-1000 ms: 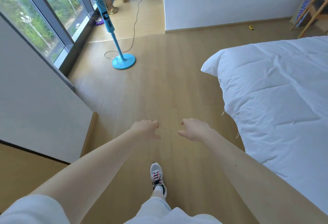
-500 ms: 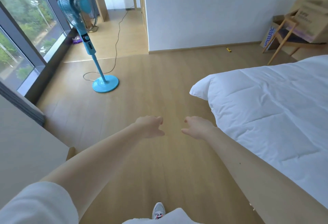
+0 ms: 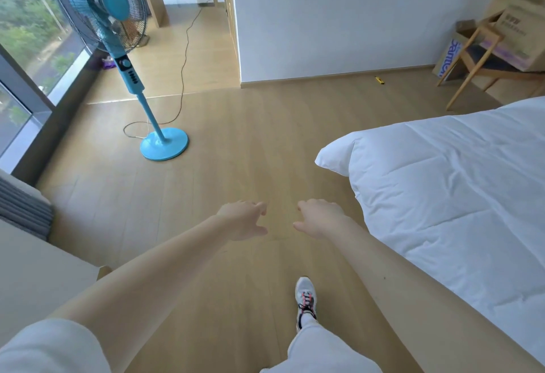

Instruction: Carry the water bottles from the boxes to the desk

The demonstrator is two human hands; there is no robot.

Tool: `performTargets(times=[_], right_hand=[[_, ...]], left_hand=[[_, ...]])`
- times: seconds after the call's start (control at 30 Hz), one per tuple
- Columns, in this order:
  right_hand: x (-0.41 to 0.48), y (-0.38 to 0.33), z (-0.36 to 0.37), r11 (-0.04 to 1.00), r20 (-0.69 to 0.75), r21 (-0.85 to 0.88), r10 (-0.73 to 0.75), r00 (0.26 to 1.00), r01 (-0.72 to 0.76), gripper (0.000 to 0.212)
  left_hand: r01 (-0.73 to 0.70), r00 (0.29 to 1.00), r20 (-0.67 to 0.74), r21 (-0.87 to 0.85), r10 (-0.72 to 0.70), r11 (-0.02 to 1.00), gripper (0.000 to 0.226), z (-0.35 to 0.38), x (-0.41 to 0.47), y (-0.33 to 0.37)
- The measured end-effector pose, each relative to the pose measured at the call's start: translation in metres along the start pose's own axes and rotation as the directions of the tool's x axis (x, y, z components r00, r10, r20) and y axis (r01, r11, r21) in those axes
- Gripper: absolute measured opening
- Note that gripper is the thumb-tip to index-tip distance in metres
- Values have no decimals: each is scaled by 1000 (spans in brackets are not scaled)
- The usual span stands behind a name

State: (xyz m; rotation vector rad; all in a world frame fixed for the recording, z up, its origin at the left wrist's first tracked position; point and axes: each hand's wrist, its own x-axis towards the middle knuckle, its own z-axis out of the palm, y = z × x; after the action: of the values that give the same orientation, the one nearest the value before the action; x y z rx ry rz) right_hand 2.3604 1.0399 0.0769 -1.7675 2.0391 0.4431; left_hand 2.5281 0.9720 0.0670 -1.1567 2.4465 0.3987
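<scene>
The boxes [image 3: 522, 33] are brought nearer for pickup. Nothing is held in the slack left hand [image 3: 241, 220] or right hand [image 3: 317, 217].

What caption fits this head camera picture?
Left hand and right hand empty, stepping between bed and fan toward the boxes.
</scene>
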Motion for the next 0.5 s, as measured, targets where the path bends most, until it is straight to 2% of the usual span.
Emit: performTargets(times=[0.3, 0.5], right_hand=[[126, 45, -77, 997, -34, 25, -67, 997, 68, 46], [207, 87, -124, 996, -40, 47, -79, 996, 81, 45]], left_hand=[[42, 999, -2, -19, -42, 999, 53, -69, 112, -21], [74, 997, 3, 29, -74, 997, 53, -124, 196, -29]])
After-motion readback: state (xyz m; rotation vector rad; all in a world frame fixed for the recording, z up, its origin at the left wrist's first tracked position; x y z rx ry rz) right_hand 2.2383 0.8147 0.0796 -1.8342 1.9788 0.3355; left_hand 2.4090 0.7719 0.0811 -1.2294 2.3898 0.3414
